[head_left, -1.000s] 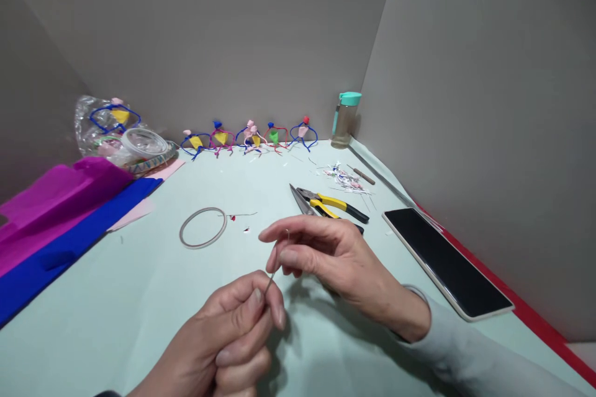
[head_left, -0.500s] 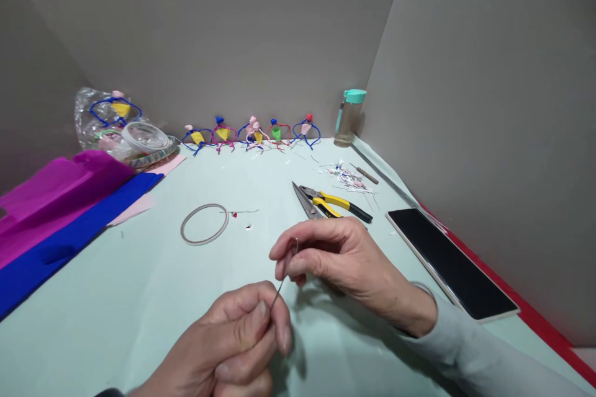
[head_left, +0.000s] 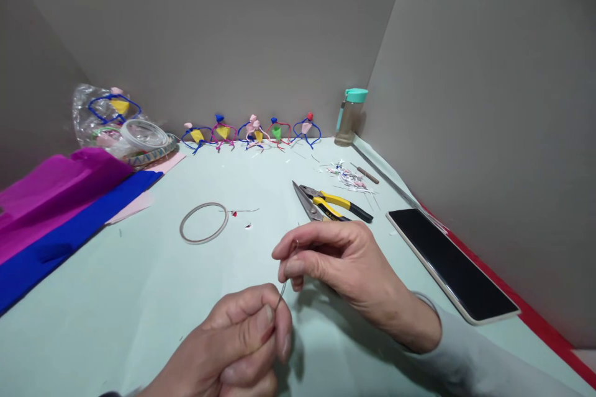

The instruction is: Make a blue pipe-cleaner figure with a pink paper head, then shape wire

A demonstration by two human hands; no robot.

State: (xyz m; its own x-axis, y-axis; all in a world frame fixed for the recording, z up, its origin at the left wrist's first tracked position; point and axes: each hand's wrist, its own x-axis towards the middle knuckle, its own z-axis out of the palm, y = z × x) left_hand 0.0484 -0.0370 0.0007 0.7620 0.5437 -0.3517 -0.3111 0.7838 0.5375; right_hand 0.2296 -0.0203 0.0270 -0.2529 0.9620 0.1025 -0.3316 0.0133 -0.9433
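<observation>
A thin bent wire (head_left: 282,291) runs between my two hands, low in front of me. My left hand (head_left: 246,335) pinches its lower part between thumb and forefinger. Higher up, my right hand (head_left: 338,263) has thumb and fingertips closed on the wire, whose curved end shows just above the thumb. Behind my right hand lie yellow-and-black pliers (head_left: 347,201), beside scissors (head_left: 305,200) whose handles are partly hidden. To the left, a thin ring of tape (head_left: 185,232) rests on the table, near a short wire with a small red bit (head_left: 234,214).
Several small wire figures (head_left: 223,131) stand along the back wall, near a teal-lidded bottle (head_left: 347,121). Scraps (head_left: 349,177) and a brown-handled tool (head_left: 367,174) lie at right, a tablet (head_left: 451,260) nearer. Blue (head_left: 69,245) and magenta sheets (head_left: 60,189) and tape rolls (head_left: 145,134) occupy the left.
My right hand has shifted slightly right and down along the wire. Two strands now show side by side between the hands. The left hand has barely moved.
</observation>
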